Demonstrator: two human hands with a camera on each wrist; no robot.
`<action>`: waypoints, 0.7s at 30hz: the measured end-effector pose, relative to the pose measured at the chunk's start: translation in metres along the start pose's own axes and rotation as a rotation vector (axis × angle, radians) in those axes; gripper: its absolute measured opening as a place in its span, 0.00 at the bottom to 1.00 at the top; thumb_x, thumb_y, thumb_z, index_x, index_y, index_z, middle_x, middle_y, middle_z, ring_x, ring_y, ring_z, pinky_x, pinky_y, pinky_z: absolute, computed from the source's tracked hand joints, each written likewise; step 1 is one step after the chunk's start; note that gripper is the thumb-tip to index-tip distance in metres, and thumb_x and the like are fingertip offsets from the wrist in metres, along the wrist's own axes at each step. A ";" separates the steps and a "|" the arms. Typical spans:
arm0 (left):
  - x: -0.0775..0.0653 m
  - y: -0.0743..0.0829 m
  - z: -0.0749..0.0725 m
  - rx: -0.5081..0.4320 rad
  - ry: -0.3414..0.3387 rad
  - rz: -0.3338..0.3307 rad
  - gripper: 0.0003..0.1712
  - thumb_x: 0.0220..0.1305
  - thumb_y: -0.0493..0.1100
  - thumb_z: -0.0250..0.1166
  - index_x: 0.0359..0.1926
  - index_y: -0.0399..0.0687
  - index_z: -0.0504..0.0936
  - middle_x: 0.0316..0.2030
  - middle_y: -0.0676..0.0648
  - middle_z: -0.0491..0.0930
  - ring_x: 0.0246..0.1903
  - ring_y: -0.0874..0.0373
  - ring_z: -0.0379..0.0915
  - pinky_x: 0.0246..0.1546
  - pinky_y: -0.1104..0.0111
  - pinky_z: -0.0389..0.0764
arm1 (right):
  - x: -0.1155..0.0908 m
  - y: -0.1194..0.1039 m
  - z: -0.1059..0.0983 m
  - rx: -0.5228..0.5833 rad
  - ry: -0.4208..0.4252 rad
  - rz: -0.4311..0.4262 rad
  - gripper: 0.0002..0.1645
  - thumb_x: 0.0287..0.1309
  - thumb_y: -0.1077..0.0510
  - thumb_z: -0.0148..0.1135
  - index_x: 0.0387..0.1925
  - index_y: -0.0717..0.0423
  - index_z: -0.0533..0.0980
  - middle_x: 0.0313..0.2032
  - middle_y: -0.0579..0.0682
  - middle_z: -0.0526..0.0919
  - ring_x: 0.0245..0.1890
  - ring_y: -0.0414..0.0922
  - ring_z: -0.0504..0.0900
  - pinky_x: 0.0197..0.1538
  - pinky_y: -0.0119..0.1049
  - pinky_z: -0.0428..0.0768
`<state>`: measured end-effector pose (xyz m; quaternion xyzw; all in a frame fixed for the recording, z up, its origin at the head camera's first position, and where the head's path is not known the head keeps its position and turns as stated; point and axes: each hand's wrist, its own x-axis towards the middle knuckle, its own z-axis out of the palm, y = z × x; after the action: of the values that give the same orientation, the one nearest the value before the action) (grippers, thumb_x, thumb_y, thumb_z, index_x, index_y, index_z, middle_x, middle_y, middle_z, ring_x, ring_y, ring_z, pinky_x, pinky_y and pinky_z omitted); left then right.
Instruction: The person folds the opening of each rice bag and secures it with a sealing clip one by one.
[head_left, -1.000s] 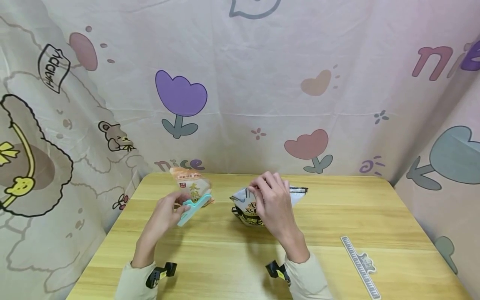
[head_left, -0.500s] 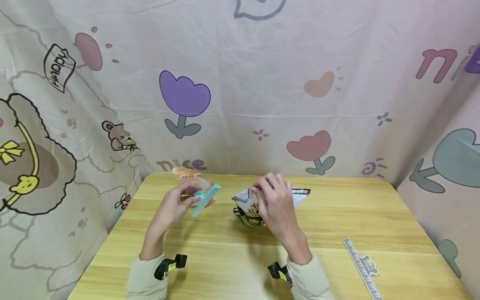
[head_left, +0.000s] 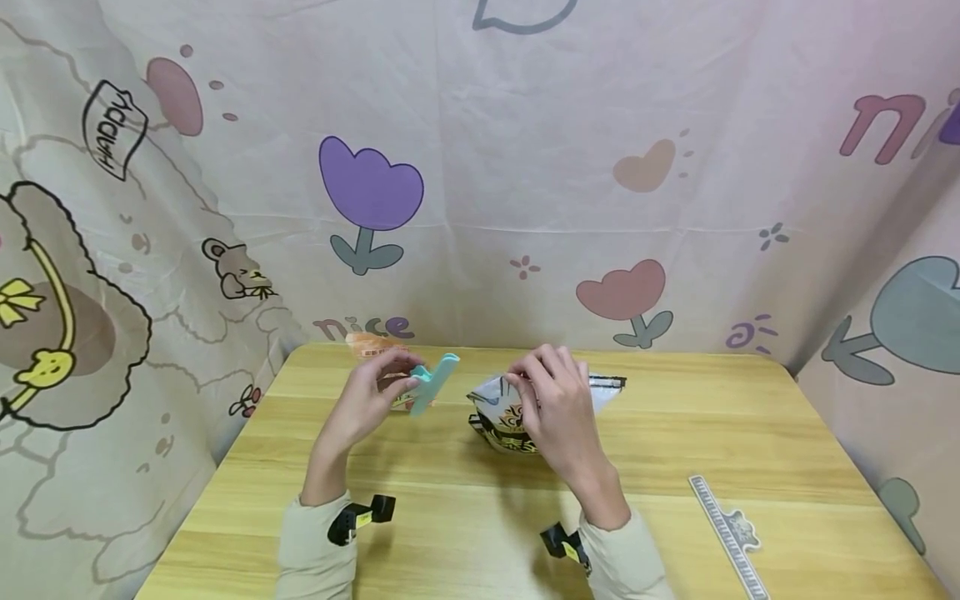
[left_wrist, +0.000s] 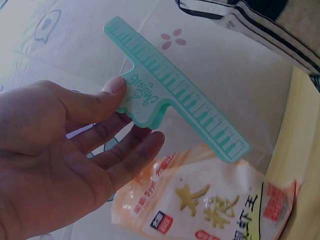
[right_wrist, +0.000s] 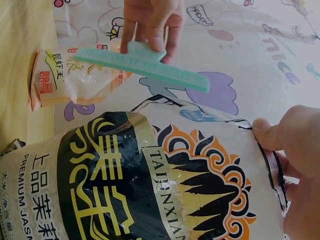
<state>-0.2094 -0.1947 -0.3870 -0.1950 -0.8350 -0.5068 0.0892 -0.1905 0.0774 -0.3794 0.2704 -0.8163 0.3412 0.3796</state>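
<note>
My left hand [head_left: 373, 393] pinches the grip tab of a mint-green bag clip [left_wrist: 172, 85] between thumb and fingers. The clip's long bar has a piano-key print with "Music" on the tab, and it is held up in the air. My right hand [head_left: 558, 408] grips the top edge of a rice bag [right_wrist: 150, 175], white with black and gold print, standing on the table. In the right wrist view the clip appears beyond the bag's top, apart from it. Behind my left hand stands an orange and clear food bag [left_wrist: 210, 200], partly hidden in the head view.
A grey bag clip [head_left: 729, 533] with the same piano-key print lies at the right of the wooden table [head_left: 465, 517]. Printed cloth [head_left: 495, 167] hangs behind the table and along both sides.
My left hand has moved right and upward with the green bag clip, away from the orange bag and toward the rice bag. My right hand keeps its hold on the rice bag's top.
</note>
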 end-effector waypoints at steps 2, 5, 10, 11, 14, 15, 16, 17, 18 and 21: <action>0.002 0.003 0.002 -0.014 -0.007 -0.016 0.14 0.63 0.32 0.61 0.49 0.38 0.76 0.44 0.42 0.78 0.46 0.50 0.75 0.49 0.62 0.77 | 0.000 0.000 0.000 -0.003 -0.001 0.003 0.06 0.61 0.55 0.61 0.31 0.51 0.78 0.31 0.40 0.74 0.34 0.42 0.67 0.38 0.39 0.58; 0.004 0.013 0.003 -0.036 -0.015 -0.023 0.14 0.62 0.30 0.60 0.50 0.34 0.76 0.44 0.39 0.78 0.46 0.47 0.75 0.50 0.60 0.76 | 0.000 -0.001 -0.001 -0.007 -0.006 0.009 0.04 0.60 0.55 0.62 0.31 0.51 0.78 0.31 0.40 0.74 0.34 0.42 0.67 0.38 0.39 0.58; 0.003 0.034 0.003 -0.104 -0.026 -0.005 0.14 0.62 0.28 0.59 0.50 0.29 0.74 0.45 0.35 0.77 0.47 0.43 0.74 0.51 0.64 0.76 | 0.000 -0.001 -0.002 -0.009 -0.013 0.014 0.03 0.59 0.56 0.62 0.31 0.50 0.78 0.32 0.40 0.74 0.34 0.42 0.66 0.38 0.39 0.58; 0.003 0.037 0.004 -0.115 -0.028 0.000 0.14 0.62 0.28 0.59 0.50 0.29 0.74 0.45 0.35 0.77 0.48 0.43 0.74 0.51 0.66 0.76 | 0.000 -0.002 -0.002 -0.009 -0.013 0.014 0.03 0.60 0.56 0.62 0.31 0.50 0.78 0.32 0.40 0.74 0.34 0.42 0.66 0.38 0.39 0.58; 0.003 0.039 0.006 -0.150 -0.029 0.011 0.15 0.62 0.28 0.59 0.51 0.29 0.74 0.47 0.35 0.76 0.49 0.43 0.73 0.51 0.68 0.75 | 0.000 -0.002 -0.001 -0.009 -0.013 0.014 0.04 0.60 0.55 0.62 0.31 0.50 0.78 0.31 0.40 0.74 0.34 0.42 0.66 0.38 0.39 0.58; 0.003 0.039 0.007 -0.154 -0.027 0.018 0.15 0.62 0.28 0.59 0.51 0.29 0.74 0.47 0.34 0.76 0.50 0.42 0.73 0.51 0.69 0.75 | 0.000 -0.002 -0.001 -0.009 -0.013 0.015 0.04 0.60 0.55 0.61 0.31 0.50 0.78 0.31 0.40 0.74 0.34 0.42 0.66 0.38 0.39 0.58; 0.003 0.039 0.008 -0.156 -0.022 0.021 0.15 0.63 0.28 0.59 0.51 0.29 0.74 0.47 0.35 0.76 0.50 0.43 0.73 0.51 0.70 0.75 | 0.000 -0.002 -0.001 -0.010 -0.013 0.015 0.04 0.60 0.55 0.61 0.31 0.50 0.78 0.31 0.40 0.74 0.34 0.42 0.66 0.38 0.39 0.58; 0.003 0.039 0.009 -0.160 -0.015 0.024 0.15 0.63 0.28 0.59 0.51 0.30 0.74 0.47 0.35 0.77 0.50 0.43 0.73 0.51 0.70 0.74 | 0.001 -0.002 -0.001 -0.011 -0.014 0.015 0.05 0.60 0.55 0.61 0.31 0.50 0.78 0.31 0.40 0.74 0.34 0.42 0.66 0.38 0.39 0.58; 0.003 0.039 0.010 -0.166 -0.005 0.027 0.15 0.62 0.28 0.59 0.51 0.30 0.74 0.47 0.35 0.77 0.50 0.43 0.73 0.51 0.70 0.74 | 0.001 -0.002 -0.001 -0.011 -0.015 0.015 0.05 0.60 0.55 0.61 0.31 0.51 0.78 0.31 0.40 0.74 0.34 0.42 0.66 0.38 0.39 0.58; 0.003 0.038 0.014 -0.184 0.026 0.038 0.15 0.62 0.28 0.59 0.51 0.30 0.74 0.47 0.35 0.77 0.50 0.42 0.73 0.51 0.71 0.74 | 0.001 -0.002 -0.001 -0.017 -0.018 0.010 0.05 0.60 0.55 0.62 0.31 0.51 0.78 0.31 0.40 0.74 0.34 0.42 0.67 0.38 0.39 0.58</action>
<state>-0.1957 -0.1660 -0.3615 -0.2117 -0.7800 -0.5818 0.0912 -0.1896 0.0772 -0.3771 0.2663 -0.8238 0.3337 0.3730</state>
